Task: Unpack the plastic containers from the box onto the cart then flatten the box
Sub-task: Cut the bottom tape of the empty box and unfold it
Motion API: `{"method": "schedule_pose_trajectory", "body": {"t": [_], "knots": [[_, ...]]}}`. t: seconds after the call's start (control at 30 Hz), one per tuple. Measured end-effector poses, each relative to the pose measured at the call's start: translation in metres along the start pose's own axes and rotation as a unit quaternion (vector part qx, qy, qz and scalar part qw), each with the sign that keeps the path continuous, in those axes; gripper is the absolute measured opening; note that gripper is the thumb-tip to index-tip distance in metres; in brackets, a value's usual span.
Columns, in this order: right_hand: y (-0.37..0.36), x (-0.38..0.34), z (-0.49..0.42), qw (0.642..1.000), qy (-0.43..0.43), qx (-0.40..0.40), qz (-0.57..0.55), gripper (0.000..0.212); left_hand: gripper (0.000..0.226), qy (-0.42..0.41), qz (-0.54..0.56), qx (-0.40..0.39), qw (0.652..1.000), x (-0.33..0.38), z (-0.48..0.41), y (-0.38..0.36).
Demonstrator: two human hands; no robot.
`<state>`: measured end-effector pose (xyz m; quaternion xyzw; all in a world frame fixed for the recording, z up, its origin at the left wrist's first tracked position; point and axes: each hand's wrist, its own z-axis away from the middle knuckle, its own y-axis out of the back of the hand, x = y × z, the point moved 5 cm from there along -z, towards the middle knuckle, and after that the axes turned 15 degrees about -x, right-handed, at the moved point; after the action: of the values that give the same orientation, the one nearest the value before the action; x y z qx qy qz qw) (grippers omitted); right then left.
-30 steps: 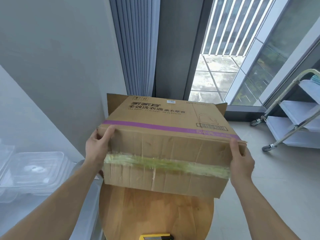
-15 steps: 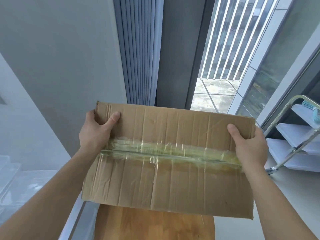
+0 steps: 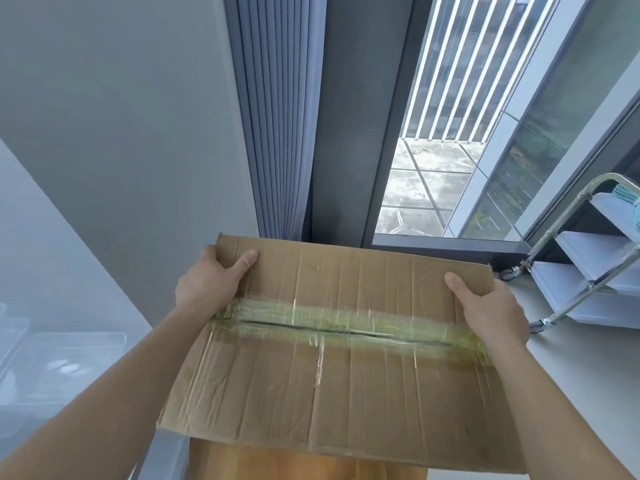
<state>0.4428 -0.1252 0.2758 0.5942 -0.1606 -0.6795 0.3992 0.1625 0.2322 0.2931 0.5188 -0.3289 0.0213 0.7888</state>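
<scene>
Wooden table [image 3: 311, 467] half-hidden behind box [image 3: 346, 386]; left grip [image 3: 207, 282], right grip [image 3: 491, 310] hold its sides; perhaps containers [image 3: 62, 362] blurred left.

Both arms reach forward, bare as far as they show. The left forearm [image 3: 104, 403] comes in from the 8 o'clock corner and runs toward 1 o'clock. The right forearm [image 3: 561, 403] enters near 5 o'clock and runs toward 11 o'clock. The left hand [image 3: 207, 285] grips the box [image 3: 346, 375] at its far left corner, its thumb [image 3: 247, 261] flat on the near face and pointing to 2 o'clock, the fingers wrapped behind the edge. The right hand [image 3: 491, 313] grips the far right edge, its thumb [image 3: 457, 282] on the near face and pointing to 10 o'clock, the fingers hidden behind. The hands are well apart, the left a little higher in the view.
</scene>
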Motion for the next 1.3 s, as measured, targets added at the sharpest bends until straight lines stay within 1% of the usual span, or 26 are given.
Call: {"method": "schedule_pose_trajectory", "body": {"t": [0.1,0.2,0.3,0.4,0.47,0.53,0.57,0.6,0.73,0.83,1.0,1.13,1.3], "knots": [[-0.003,0.007,-0.01,1.0,-0.013,-0.007,0.009,0.075,0.088,0.012,0.011,-0.013,1.0,0.0,-0.007,-0.017],[-0.017,0.009,-0.017,0.999,-0.021,-0.023,0.004,0.082,0.088,0.025,0.07,-0.036,0.997,-0.012,-0.007,-0.033],[-0.026,0.016,-0.022,0.999,-0.002,-0.046,-0.016,0.088,0.083,0.007,0.113,-0.045,0.993,-0.024,-0.007,-0.043],[-0.022,0.021,-0.021,0.997,0.025,-0.064,-0.035,0.086,0.074,0.0,0.162,-0.066,0.985,-0.032,-0.009,-0.047],[-0.017,0.026,-0.019,0.996,0.013,-0.062,-0.06,0.084,0.069,0.008,0.212,-0.077,0.974,-0.039,-0.007,-0.051],[-0.017,0.035,-0.014,0.996,-0.008,-0.059,-0.063,0.07,0.065,0.008,0.229,-0.079,0.97,-0.046,-0.002,-0.053],[-0.02,0.041,-0.01,0.996,-0.021,-0.061,-0.053,0.065,0.065,0.007,0.226,-0.077,0.971,-0.05,0.0,-0.056],[-0.023,0.048,-0.008,0.997,-0.034,-0.064,-0.04,0.064,0.066,0.008,0.222,-0.074,0.972,-0.054,0.003,-0.058],[-0.03,0.053,0.0,0.996,-0.055,-0.063,-0.008,0.078,0.077,0.041,0.185,-0.075,0.979,-0.06,0.012,-0.064],[-0.026,0.044,0.001,0.996,-0.06,-0.062,0.003,0.079,0.085,0.071,0.118,-0.073,0.988,-0.051,0.012,-0.057],[-0.004,0.025,0.0,0.997,-0.051,-0.03,0.041,0.082,0.083,0.042,0.032,-0.056,0.997,-0.031,0.005,-0.028],[0.015,0.009,-0.005,0.993,-0.053,-0.019,0.101,0.093,0.077,0.035,-0.019,-0.062,0.997,-0.007,0.0,-0.001],[0.024,0.0,-0.007,0.987,-0.062,-0.015,0.149,0.097,0.085,0.044,-0.058,-0.076,0.994,0.0,0.005,0.007]]}}
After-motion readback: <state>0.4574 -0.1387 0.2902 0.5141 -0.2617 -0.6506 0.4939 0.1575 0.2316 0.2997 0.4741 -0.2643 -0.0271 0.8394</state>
